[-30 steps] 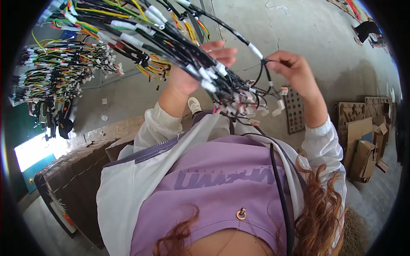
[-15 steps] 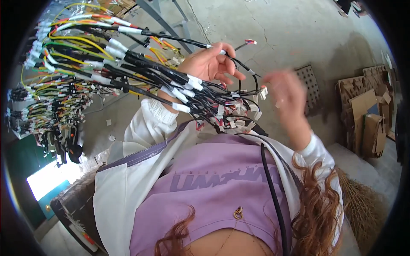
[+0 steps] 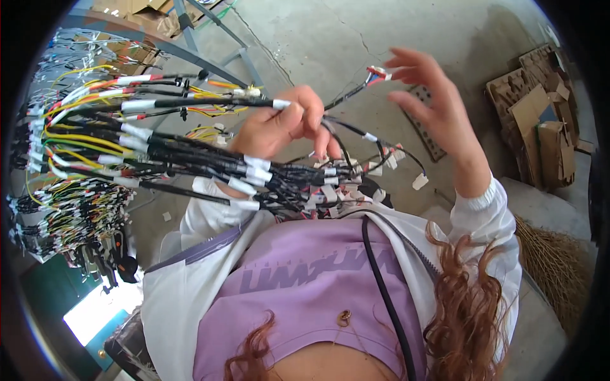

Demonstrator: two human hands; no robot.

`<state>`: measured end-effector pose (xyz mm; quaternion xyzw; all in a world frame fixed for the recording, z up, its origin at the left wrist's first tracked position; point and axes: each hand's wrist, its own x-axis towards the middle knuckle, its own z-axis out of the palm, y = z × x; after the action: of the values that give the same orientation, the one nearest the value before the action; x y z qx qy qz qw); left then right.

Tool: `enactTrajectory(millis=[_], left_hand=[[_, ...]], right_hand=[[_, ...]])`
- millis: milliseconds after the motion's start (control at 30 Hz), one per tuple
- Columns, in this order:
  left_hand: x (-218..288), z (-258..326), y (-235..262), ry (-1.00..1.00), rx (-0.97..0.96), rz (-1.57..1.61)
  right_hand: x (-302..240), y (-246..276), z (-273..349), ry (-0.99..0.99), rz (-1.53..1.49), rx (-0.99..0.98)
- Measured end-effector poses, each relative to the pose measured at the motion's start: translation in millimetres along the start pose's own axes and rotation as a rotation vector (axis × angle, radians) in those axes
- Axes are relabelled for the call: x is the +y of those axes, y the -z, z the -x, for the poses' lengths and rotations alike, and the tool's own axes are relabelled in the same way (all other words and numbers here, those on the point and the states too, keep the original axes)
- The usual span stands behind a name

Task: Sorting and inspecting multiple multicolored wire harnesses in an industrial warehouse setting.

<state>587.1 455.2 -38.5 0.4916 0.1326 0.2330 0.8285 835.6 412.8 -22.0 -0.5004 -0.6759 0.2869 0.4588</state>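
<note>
My left hand (image 3: 279, 124) is closed around a black-sleeved wiring harness (image 3: 190, 103) at its white label band. Beyond the fist, its branches spread to the right. One branch ends in a small white connector (image 3: 377, 72) with red and blue wires. Close by that connector is my right hand (image 3: 438, 95), its thumb and fingers apart; whether a fingertip touches it I cannot tell. Beneath my left hand and across its forearm lies a thick bundle of similar harnesses (image 3: 197, 159), with yellow wires at the left and many white plugs in front of my chest.
More harnesses (image 3: 82, 213) hang at the left, by a grey metal frame (image 3: 190, 56). Flattened cardboard and boxes (image 3: 553, 146) lean at the right, near a perforated mat (image 3: 424, 130) on the concrete floor. A straw broom (image 3: 549, 260) stands at the lower right.
My left hand has closed more tightly around the harness. The right hand has risen from the loose plug ends to beside the red-and-blue-wired connector, its fingers spread. The view has shifted slightly.
</note>
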Motion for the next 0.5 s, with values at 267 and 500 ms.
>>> enactTrajectory(millis=[267,500], left_hand=[[-3,7,-12,-0.046,-0.260,0.078],[-4,7,-23,0.006,-0.311,0.064]], right_hand=[[11,-22,4,0.310,0.338,0.023],[13,-42,-7,0.286,-0.017,0.105]])
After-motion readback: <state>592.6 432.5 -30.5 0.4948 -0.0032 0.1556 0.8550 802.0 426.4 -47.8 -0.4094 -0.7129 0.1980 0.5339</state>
